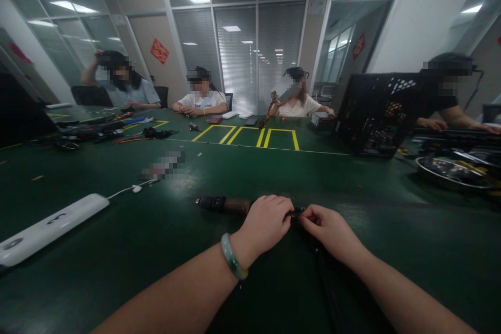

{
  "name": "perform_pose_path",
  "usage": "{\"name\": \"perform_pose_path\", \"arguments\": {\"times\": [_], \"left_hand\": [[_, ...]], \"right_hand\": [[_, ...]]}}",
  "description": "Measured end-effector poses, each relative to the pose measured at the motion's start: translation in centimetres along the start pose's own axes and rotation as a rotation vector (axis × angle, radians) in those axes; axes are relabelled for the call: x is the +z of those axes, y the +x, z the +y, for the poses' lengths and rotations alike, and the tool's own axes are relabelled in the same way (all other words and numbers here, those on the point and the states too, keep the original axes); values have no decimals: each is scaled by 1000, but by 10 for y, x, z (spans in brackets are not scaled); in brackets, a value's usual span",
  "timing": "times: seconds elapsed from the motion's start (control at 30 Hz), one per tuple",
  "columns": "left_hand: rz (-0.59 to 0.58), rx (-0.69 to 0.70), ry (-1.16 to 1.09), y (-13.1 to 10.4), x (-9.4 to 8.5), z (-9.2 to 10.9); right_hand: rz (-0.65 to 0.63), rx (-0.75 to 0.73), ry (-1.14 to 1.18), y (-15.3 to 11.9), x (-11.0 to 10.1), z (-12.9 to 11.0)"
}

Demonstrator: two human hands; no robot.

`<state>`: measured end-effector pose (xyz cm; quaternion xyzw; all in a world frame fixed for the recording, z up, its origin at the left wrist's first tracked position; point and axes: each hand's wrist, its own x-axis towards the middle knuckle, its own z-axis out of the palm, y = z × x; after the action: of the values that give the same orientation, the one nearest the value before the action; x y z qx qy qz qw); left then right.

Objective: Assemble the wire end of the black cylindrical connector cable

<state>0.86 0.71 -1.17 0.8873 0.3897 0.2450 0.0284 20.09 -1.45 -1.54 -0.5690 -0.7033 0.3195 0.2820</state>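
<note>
A dark cylindrical tool (pixel 237 206) lies on the green table in front of me. It has a brown body, a black ribbed collar and a small metal tip pointing left; it looks like an electric screwdriver. My left hand (pixel 266 222) wraps over its right part and hides much of it. Close beside it, my right hand (pixel 331 229) pinches with thumb and fingertips at the tool's thin black rear end, where the detail is too small to make out. A green bangle (pixel 231 258) circles my left wrist. Below my right hand a black cable (pixel 326 287) runs toward me.
A long white case (pixel 55 227) with a thin cable lies left, near a blurred phone-like object (pixel 162 165). Tools and wires (pixel 78 130) pile up at far left. A black computer case (pixel 376 115) and metal bowl (pixel 454 175) stand right. Several people sit opposite.
</note>
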Motion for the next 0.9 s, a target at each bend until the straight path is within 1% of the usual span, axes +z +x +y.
{"name": "perform_pose_path", "arguments": {"times": [0.1,0.23,0.33,0.67,0.9], "left_hand": [[-5,-3,-2,1,0,0],[-20,-3,2,1,0,0],[-22,3,-11,1,-1,0],[-5,32,-56,2,1,-6],[-21,40,-45,2,0,-5]], "right_hand": [[-12,0,4,1,0,2],[19,-17,7,2,2,7],[12,-15,20,3,2,9],[-19,-20,-1,1,0,2],[-7,-17,21,2,1,5]]}}
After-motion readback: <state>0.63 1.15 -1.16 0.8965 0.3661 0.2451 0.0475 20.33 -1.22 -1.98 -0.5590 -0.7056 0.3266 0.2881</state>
